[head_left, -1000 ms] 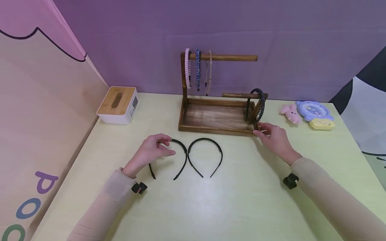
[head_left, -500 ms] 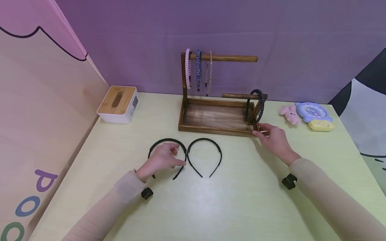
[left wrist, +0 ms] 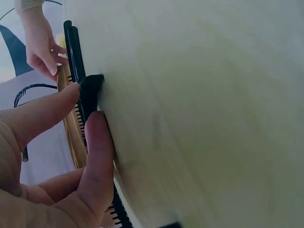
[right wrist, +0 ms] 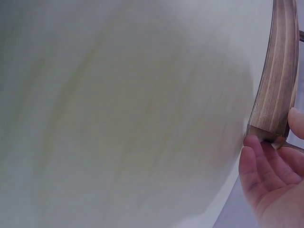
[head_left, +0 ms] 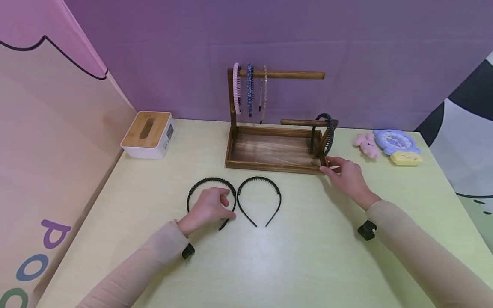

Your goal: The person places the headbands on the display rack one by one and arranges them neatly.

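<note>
Two black toothed headbands lie side by side on the table: a left headband point(head_left: 212, 179) and a right headband point(head_left: 259, 178). My left hand point(head_left: 209, 206) reaches over the left one and pinches its right leg near the end. In the left wrist view, thumb and fingertip stand either side of that dark headband tip point(left wrist: 91, 90). My right hand point(head_left: 345, 177) grips the front right corner of a wooden headband stand point(head_left: 269, 167). On its upper bar hang a pink headband point(head_left: 236, 90), a blue one point(head_left: 250, 90) and a thin beaded one point(head_left: 265, 85). A dark headband point(head_left: 329, 137) hangs on the lower bar.
A white tissue box point(head_left: 146, 134) with a wooden lid stands at the back left. At the back right lie a pink plush toy point(head_left: 367, 146), a blue clock-like item point(head_left: 396, 141) and a yellow piece point(head_left: 406, 158). A purple backdrop point(head_left: 185, 77) rises behind the table.
My left hand has moved right and toward me, from the left headband's top to its right leg. My right hand stays at the stand's corner.
</note>
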The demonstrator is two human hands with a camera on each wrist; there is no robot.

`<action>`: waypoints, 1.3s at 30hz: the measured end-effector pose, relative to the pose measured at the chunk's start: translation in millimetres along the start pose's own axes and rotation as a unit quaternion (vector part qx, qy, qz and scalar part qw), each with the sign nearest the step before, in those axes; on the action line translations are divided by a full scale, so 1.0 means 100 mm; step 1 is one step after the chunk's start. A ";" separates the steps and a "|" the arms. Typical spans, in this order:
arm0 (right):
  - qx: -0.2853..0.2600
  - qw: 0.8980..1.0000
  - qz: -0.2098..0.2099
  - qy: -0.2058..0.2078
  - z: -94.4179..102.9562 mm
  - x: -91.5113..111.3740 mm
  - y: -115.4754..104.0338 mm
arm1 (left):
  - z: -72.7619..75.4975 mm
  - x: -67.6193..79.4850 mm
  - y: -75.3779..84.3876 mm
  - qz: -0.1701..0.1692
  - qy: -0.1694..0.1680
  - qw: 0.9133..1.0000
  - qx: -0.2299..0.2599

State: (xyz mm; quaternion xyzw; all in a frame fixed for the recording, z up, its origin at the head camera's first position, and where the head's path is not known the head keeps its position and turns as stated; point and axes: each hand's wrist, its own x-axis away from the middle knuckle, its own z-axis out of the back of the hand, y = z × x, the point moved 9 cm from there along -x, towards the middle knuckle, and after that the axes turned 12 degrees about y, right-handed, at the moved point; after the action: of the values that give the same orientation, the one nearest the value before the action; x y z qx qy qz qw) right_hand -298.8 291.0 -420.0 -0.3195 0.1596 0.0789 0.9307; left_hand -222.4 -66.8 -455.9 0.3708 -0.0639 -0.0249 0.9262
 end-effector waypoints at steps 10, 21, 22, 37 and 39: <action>0.003 1.000 -0.003 -0.001 0.00 0.00 0.00 | -0.02 0.01 0.06 -0.032 -0.009 0.999 -0.015; 0.008 1.000 -0.001 0.000 0.00 0.00 0.01 | 0.18 0.02 0.07 -0.006 0.006 1.000 -0.012; 0.008 1.000 -0.001 0.000 0.00 0.00 0.01 | 0.21 0.02 0.08 -0.002 0.007 1.000 -0.010; 0.014 1.000 -0.005 -0.007 0.00 -0.01 0.00 | 0.55 0.13 0.13 -0.014 0.075 0.997 0.032; 0.015 1.000 -0.001 -0.004 0.01 0.00 -0.01 | 0.60 0.17 0.16 -0.021 0.090 0.994 0.051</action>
State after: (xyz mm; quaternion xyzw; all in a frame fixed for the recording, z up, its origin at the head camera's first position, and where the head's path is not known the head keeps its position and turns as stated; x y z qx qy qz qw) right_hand -298.8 290.5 -418.6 -0.3052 0.1565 0.0771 0.9362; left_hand -214.0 -97.7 -399.8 0.4197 0.0261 -0.0080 0.9073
